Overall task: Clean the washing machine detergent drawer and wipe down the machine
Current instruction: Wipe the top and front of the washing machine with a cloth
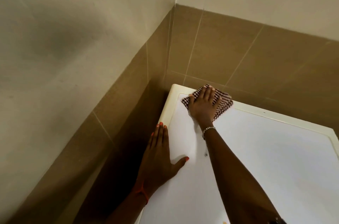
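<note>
On the left, a plain wall (55, 49) meets a band of brown tiles (229, 55) that runs around the corner behind the washing machine (266, 159). Only the machine's white top panel shows; the detergent drawer is out of view.

The left hand (161, 157) lies flat and spread on the left edge of the top, fingers pointing toward the back corner, thumb splayed onto the panel. It holds nothing and seems to brace the person's lean. A red string circles that wrist.

Further right, the right hand (203, 106) is stretched out to the far left corner, palm down and fingers extended, pressing a checked cloth (222, 105) flat against the panel just beside the cream rim. A bracelet (208, 131) sits at that wrist. A small dark speck (205, 154) lies on the panel between the two arms.

The step in hand appears to be wiping the top, begun at the back corner. The next move likely calls for drawing the cloth along the rear rim and then across the open panel to the right, keeping pressure even and taking in the speck.
</note>
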{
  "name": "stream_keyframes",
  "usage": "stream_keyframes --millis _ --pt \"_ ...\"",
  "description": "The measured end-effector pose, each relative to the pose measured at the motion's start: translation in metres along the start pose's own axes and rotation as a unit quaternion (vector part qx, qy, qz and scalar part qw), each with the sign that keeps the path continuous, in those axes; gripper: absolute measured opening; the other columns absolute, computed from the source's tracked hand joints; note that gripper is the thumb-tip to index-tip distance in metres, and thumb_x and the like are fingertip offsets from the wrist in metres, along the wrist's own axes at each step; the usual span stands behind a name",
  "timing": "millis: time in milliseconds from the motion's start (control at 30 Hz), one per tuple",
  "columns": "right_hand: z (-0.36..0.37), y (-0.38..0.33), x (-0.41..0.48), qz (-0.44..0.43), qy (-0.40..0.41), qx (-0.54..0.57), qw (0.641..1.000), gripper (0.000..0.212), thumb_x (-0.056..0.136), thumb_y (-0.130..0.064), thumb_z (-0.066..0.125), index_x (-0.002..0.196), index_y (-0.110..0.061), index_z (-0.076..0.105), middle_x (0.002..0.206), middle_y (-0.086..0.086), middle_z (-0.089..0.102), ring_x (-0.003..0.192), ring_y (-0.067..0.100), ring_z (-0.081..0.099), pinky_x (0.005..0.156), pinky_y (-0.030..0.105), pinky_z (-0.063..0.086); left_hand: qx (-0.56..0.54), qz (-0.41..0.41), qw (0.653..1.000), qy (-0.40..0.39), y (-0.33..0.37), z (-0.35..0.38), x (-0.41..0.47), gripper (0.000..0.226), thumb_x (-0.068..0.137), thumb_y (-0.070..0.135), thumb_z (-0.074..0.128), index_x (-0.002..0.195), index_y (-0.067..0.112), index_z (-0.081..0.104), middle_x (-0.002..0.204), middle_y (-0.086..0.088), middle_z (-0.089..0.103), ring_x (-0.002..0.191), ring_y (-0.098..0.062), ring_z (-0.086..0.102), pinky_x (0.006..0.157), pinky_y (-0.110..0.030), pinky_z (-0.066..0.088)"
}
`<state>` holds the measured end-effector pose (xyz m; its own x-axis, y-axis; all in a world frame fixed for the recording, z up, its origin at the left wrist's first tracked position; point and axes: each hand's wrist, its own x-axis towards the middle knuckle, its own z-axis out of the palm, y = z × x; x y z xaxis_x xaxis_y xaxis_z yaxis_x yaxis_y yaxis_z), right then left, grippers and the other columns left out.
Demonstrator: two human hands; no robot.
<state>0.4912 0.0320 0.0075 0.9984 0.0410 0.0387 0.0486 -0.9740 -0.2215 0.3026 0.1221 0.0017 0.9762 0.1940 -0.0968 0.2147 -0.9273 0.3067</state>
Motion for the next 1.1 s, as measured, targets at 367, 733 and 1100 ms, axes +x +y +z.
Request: stream_keyframes --millis 367,733,1100 --pt "-0.020 0.101 -0.017 -0.001 0.050 -0.047 0.998 0.089 0.070 -0.073 0.001 0.147 -0.033 0.022 0.156 0.014 0.010 0.145 0.028 0.004 0.113 0.053 -0.003 -0.053 0.014 0.998 -0.005 -0.003 -0.002 -0.003 0.114 0.050 0.092 -0.004 0.133 0.017 -0.027 0.143 0.004 -0.028 0.133 -0.013 -0.023 0.107 -0.025 -0.015" --pt "-0.024 0.108 -0.073 -0.248 -0.009 -0.048 0.968 0.078 0.083 -0.075 0.006 0.143 -0.033 0.032 0.154 0.008 0.023 0.143 0.028 0.017 0.112 0.054 0.015 -0.060 0.019 0.998 -0.005 0.005 -0.014 -0.011 0.110 0.066 0.076 0.026 0.146 0.012 -0.013 0.156 -0.004 -0.013 0.145 -0.018 -0.009 0.107 -0.024 -0.013" --pt "-0.020 0.090 -0.082 -0.104 -0.013 -0.056 0.993 0.070 0.084 -0.067 0.016 0.146 -0.035 0.022 0.157 0.009 0.012 0.145 0.029 0.008 0.113 0.054 0.004 -0.101 0.041 0.994 0.029 0.004 -0.013 -0.013 0.101 0.081 0.063 0.048 0.147 0.007 -0.003 0.157 -0.008 -0.003 0.145 -0.019 -0.003 0.113 -0.024 -0.004"
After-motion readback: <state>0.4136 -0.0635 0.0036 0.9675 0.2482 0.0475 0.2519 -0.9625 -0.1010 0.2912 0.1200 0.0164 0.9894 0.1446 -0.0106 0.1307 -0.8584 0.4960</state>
